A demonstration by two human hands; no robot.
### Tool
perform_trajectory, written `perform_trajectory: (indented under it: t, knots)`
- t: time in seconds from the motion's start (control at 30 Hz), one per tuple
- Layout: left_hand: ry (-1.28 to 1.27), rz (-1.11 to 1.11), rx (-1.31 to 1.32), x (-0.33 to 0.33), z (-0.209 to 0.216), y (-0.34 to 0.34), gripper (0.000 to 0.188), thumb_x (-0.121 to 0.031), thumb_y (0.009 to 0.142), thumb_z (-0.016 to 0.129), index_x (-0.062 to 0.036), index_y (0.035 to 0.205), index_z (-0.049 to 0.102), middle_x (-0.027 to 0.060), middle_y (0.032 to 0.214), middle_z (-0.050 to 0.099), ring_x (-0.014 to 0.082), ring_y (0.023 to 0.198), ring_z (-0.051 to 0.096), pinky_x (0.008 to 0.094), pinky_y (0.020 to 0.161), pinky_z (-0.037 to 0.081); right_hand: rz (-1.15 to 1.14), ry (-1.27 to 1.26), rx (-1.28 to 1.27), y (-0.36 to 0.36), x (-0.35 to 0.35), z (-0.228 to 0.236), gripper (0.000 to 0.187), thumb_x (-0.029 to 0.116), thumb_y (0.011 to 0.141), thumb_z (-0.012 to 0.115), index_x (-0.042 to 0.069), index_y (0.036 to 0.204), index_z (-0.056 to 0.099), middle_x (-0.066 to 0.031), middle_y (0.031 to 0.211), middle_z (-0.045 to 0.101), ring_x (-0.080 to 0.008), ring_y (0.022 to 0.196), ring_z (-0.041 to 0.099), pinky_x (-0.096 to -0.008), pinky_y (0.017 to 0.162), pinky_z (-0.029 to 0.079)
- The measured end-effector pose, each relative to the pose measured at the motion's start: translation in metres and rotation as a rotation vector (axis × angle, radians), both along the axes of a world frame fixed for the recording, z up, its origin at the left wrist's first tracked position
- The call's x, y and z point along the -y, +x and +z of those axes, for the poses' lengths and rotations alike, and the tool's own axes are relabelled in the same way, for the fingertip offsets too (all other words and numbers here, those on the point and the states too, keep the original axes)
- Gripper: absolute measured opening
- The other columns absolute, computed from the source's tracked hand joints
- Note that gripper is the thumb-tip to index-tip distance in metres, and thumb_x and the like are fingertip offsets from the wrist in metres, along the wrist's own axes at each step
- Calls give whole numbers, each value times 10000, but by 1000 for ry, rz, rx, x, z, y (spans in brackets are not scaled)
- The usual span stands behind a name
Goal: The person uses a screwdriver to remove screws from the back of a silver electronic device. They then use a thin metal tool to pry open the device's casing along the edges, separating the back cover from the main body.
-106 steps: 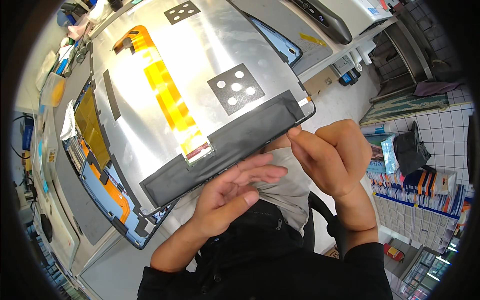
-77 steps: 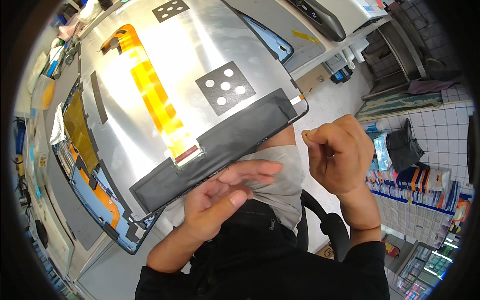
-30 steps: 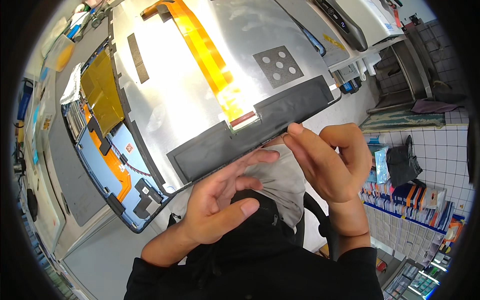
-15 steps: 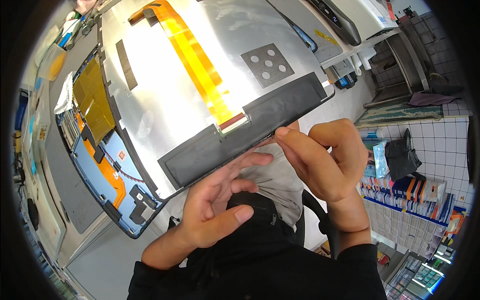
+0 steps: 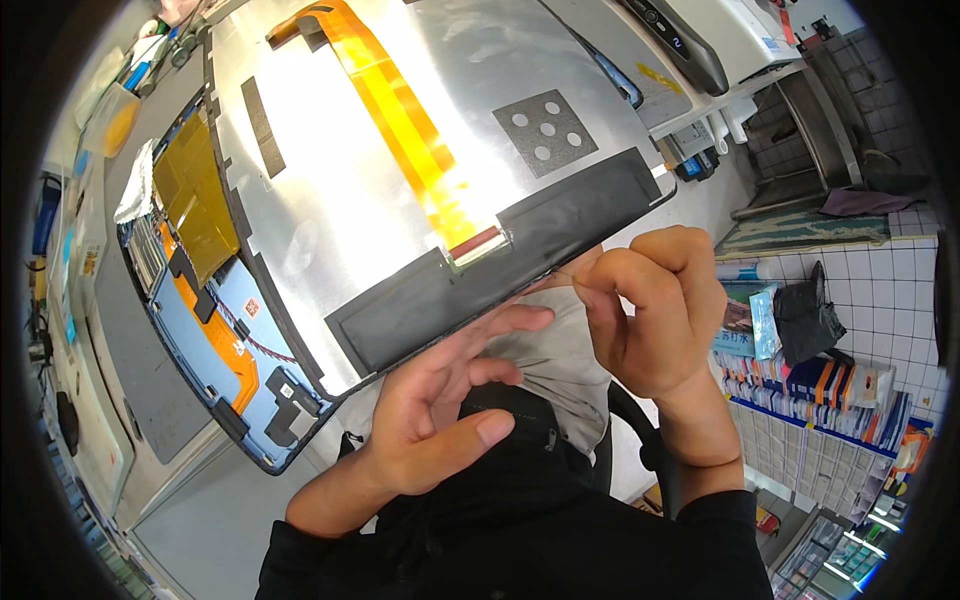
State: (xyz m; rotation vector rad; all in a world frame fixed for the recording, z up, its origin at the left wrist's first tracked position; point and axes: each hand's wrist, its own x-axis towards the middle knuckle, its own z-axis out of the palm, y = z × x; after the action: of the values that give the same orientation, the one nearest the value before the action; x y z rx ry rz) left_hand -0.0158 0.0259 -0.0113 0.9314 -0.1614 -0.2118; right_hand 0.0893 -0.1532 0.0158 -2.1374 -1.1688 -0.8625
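A display panel point(image 5: 300, 215) with a silver metal back lies tilted before me. An orange flex cable point(image 5: 400, 130) runs down it to a connector, and a black strip point(image 5: 400, 310) covers its near edge. My left hand point(image 5: 430, 415) is at that edge, thumb and fingers apart, fingertips partly hidden beneath the panel. Just off the edge, my right hand point(image 5: 655, 310) is closed in a pinch. A thin strand seems to run from the edge to its fingertips; its kind is too small to make out.
On the left, an opened blue device housing point(image 5: 240, 320) with a gold-taped part lies beside the panel. A dark handheld tool point(image 5: 680, 45) with a lit display rests at the back right. A shelf of packets point(image 5: 810, 385) stands farther right.
My right hand has drawn slightly right, away from the panel's edge, opening a small gap with the thin strand across it. The panel sits slightly farther right and lower in view.
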Motion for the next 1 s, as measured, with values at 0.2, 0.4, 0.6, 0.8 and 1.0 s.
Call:
perform_trajectory:
  t: [0.2,0.4,0.6,0.8,1.0]
  knots:
    - [-15,3,-9,0,-1,0,706,-57,866,596,65,1478,266,217,1463,384,251,1382,349,343,1003,365,31,-1,-17,-1,1,2,264,23,625,749,54,868,652,-50,759,535,-184,606,535,-276,477,425]
    - [-30,6,11,1,-2,0,697,-44,862,594,59,1474,278,219,1461,387,250,1378,353,342,1002,366,76,14,-44,-6,1,5,236,20,653,753,40,859,638,-58,751,503,-196,584,516,-274,459,398]
    - [-30,8,41,0,-4,-1,690,-38,868,590,43,1479,278,230,1460,384,270,1386,348,349,1001,369,46,-38,-137,-18,3,10,226,8,729,713,82,895,579,-59,803,470,-205,700,463,-297,570,371]
    - [-27,10,35,0,-4,-1,687,-42,876,588,35,1482,275,229,1468,372,287,1398,336,353,996,372,74,10,-177,-23,6,13,190,54,759,702,93,885,565,-61,807,470,-201,687,459,-303,574,370]
    - [-10,2,20,-1,-2,0,694,-40,872,585,38,1485,269,229,1474,364,288,1396,336,343,990,374,211,148,-156,-14,6,11,171,10,681,698,21,816,593,-85,769,514,-209,540,505,-290,433,381]
